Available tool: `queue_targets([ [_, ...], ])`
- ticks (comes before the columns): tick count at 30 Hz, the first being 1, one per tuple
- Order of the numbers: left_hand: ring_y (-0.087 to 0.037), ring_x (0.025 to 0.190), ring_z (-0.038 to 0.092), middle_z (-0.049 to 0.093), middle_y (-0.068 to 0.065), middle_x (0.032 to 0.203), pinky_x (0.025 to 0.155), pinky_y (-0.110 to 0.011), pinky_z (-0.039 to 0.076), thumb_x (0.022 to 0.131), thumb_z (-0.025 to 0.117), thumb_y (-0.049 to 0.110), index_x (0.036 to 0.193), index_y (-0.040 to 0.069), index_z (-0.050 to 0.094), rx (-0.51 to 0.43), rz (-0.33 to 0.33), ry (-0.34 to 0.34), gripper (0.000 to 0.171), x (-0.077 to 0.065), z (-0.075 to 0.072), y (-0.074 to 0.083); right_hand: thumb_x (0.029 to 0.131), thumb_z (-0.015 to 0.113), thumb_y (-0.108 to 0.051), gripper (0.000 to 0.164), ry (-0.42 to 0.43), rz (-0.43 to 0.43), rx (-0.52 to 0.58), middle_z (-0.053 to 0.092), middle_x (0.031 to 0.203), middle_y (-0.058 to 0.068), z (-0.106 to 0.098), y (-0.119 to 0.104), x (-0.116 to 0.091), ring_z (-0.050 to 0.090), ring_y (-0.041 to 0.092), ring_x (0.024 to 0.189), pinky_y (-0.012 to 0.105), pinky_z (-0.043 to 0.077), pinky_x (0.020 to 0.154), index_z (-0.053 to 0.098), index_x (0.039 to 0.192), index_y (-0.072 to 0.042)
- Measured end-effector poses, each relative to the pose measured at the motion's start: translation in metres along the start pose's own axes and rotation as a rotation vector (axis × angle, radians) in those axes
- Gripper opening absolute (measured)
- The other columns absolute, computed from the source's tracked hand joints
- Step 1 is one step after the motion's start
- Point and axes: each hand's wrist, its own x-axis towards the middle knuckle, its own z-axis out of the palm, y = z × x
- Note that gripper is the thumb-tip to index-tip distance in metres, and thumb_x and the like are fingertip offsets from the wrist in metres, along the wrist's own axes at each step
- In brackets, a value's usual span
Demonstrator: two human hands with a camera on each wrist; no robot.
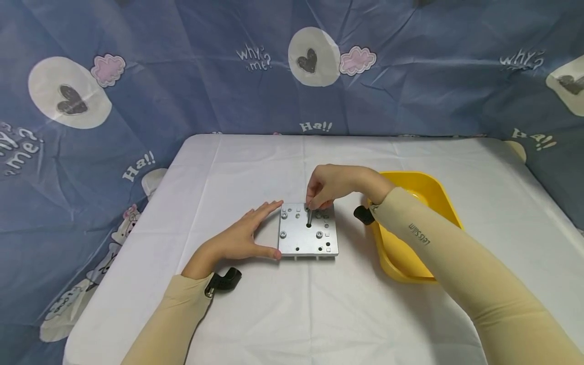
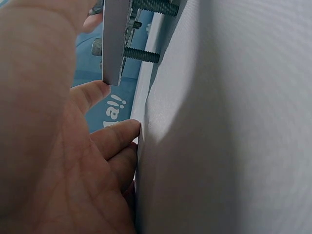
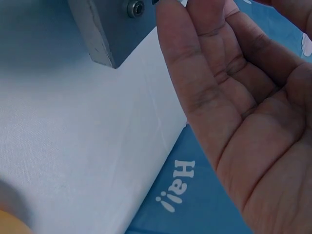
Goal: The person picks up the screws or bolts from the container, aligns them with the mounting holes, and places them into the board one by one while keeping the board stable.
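Observation:
A square metal plate [image 1: 301, 241] lies flat on the white table, raised on threaded bolts [image 2: 142, 54] that stick out underneath. My right hand [image 1: 330, 185] pinches a grey bolt [image 1: 309, 218] by its upper end between thumb and fingertips. That bolt stands nearly upright, its lower end right at a dark hole near the plate's middle. At the left side of the plate, my left hand [image 1: 242, 235] has its fingers spread. Its thumb touches the near left corner and its index finger the far left corner. Several socket-head screws [image 1: 283, 234] sit in the plate.
A yellow bin [image 1: 397, 266] stands to the right of the plate, partly under my right forearm. A white cloth covers the table [image 1: 255, 314]. Behind it hangs a blue printed curtain [image 1: 255, 96]. A black wrist camera [image 1: 228, 279] is on my left arm.

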Motion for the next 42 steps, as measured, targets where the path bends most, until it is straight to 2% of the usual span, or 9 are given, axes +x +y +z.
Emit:
queue_targets([
  [13, -0.035, 0.17, 0.011, 0.018, -0.009, 0.181, 0.139, -0.059, 0.005, 0.074, 0.096, 0.055, 0.172, 0.039, 0.02, -0.001, -0.008, -0.009, 0.125, 0.001, -0.003, 0.001, 0.099, 0.078, -0.017, 0.009, -0.017, 0.005, 0.002, 0.073, 0.083, 0.001, 0.002, -0.004, 0.001, 0.064, 0.011, 0.076, 0.023, 0.056, 0.074, 0.08, 0.098, -0.008],
  [25, -0.04, 0.168, 0.014, 0.019, -0.013, 0.181, 0.138, -0.06, 0.006, 0.076, 0.095, 0.054, 0.173, 0.034, 0.02, 0.014, 0.028, -0.006, 0.124, 0.001, -0.005, 0.001, 0.1, 0.077, -0.018, 0.012, -0.028, 0.001, 0.03, 0.078, 0.089, 0.003, 0.002, -0.008, 0.003, 0.071, 0.011, 0.08, 0.026, 0.063, 0.078, 0.08, 0.099, -0.006],
  [32, -0.039, 0.169, 0.012, 0.018, -0.012, 0.181, 0.138, -0.06, 0.006, 0.075, 0.095, 0.054, 0.172, 0.038, 0.019, 0.005, 0.009, -0.013, 0.125, -0.002, -0.007, 0.003, 0.1, 0.076, -0.02, 0.014, -0.033, -0.021, 0.003, 0.075, 0.082, 0.001, 0.001, -0.012, 0.006, 0.067, 0.011, 0.076, 0.026, 0.06, 0.076, 0.08, 0.098, -0.007],
  [42, -0.036, 0.169, 0.012, 0.018, -0.008, 0.181, 0.139, -0.058, 0.006, 0.076, 0.095, 0.053, 0.172, 0.038, 0.019, 0.003, 0.016, -0.012, 0.124, 0.001, -0.004, -0.001, 0.101, 0.076, -0.02, 0.014, -0.05, -0.017, 0.003, 0.074, 0.081, 0.001, 0.0, -0.011, 0.007, 0.066, 0.011, 0.075, 0.027, 0.059, 0.076, 0.08, 0.097, -0.007],
])
